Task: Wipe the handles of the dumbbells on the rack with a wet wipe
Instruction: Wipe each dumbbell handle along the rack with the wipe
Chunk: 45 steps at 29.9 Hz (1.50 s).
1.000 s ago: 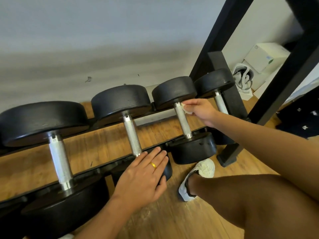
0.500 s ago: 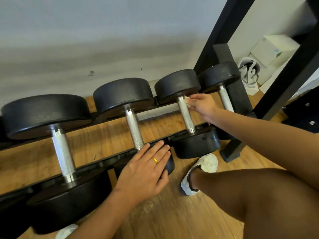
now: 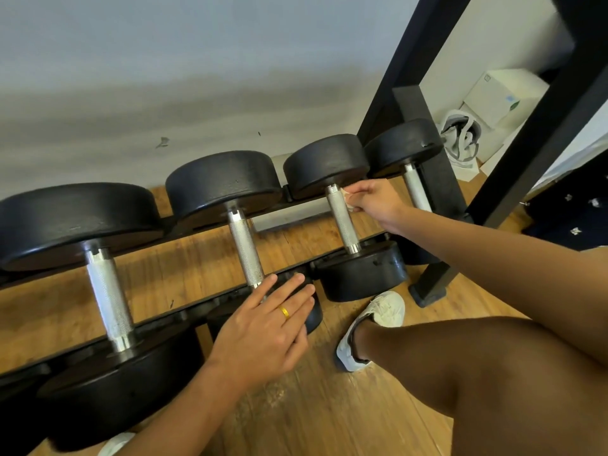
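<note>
Several black dumbbells with knurled silver handles lie across a low black rack (image 3: pixel 204 304). My right hand (image 3: pixel 375 200) pinches a small white wet wipe (image 3: pixel 348 195) against the upper end of the third dumbbell's handle (image 3: pixel 342 222). My left hand (image 3: pixel 263 327) rests flat, fingers straight, on the near black head (image 3: pixel 312 315) of the second dumbbell, whose handle (image 3: pixel 245 246) is bare. The first handle (image 3: pixel 108 299) on the left and the fourth handle (image 3: pixel 415 189) behind my right hand are untouched.
Black frame posts (image 3: pixel 427 133) rise at the right beside the rack. A white box (image 3: pixel 500 97) and a white bag (image 3: pixel 460 139) sit in the far right corner. My bent right leg and white shoe (image 3: pixel 375 327) stand on the wooden floor near the rack.
The wipe stays at the top end of the third handle, my right hand shifting only slightly there. My left hand keeps resting on the second dumbbell's near head. The camera has tilted a little.
</note>
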### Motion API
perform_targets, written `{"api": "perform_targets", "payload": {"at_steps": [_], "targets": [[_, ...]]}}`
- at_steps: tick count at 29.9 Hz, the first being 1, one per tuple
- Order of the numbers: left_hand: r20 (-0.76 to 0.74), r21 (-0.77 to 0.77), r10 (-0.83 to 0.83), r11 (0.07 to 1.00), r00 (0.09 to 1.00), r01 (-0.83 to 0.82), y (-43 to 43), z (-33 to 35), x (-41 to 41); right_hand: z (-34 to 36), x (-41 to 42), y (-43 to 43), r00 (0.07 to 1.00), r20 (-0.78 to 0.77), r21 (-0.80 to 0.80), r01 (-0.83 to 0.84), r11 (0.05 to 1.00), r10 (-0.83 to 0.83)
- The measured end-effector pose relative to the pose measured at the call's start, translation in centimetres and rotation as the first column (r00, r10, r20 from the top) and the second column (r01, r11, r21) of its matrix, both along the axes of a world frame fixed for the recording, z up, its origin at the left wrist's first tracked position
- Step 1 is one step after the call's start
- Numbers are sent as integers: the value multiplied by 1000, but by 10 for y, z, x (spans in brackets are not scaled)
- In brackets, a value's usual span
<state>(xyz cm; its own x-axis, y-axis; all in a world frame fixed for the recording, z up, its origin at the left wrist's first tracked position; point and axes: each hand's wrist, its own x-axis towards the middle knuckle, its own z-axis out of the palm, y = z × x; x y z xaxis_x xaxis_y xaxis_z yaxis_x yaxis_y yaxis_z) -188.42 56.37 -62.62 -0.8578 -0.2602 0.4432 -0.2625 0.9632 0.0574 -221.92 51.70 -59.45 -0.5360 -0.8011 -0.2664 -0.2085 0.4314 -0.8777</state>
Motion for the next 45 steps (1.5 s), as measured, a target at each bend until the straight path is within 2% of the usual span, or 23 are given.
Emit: {"api": "perform_targets", "payload": {"at_steps": [4, 11, 18, 24, 27, 31, 37, 40, 43, 45], "targets": [[-20, -34, -35, 999, 999, 34, 0, -2, 2, -2, -6, 14, 999, 1, 69, -48, 996, 48], [-84, -32, -53, 998, 995, 50, -1, -6, 3, 12, -1, -1, 995, -51, 25, -80, 996, 82], [-96, 16, -49, 999, 994, 51, 0, -4, 2, 4, -10, 30, 982, 1, 187, -184, 965, 187], [-104, 30, -48, 998, 993, 52, 0, -3, 3, 3, -12, 22, 978, -75, 135, -181, 974, 192], [-102, 35, -48, 998, 994, 52, 0, -4, 3, 5, -16, 25, 963, -68, 187, -246, 951, 262], [-103, 29, -46, 998, 994, 49, -1, -4, 2, 4, -23, 44, 907, -67, 385, -361, 849, 416], [-109, 36, -46, 998, 993, 50, 0, -6, 2, 9, -24, 39, 886, -71, 457, -380, 804, 459], [-109, 32, -44, 998, 993, 48, -1, -6, 3, 15, -21, 35, 906, -72, 395, -359, 846, 418], [-110, 24, -47, 998, 993, 50, -1, -7, 2, 20, -17, 22, 958, -121, 185, -236, 954, 261], [-112, 24, -50, 998, 992, 53, -1, -7, 2, 18, -13, 8, 964, -202, 78, -161, 984, 173]]}}
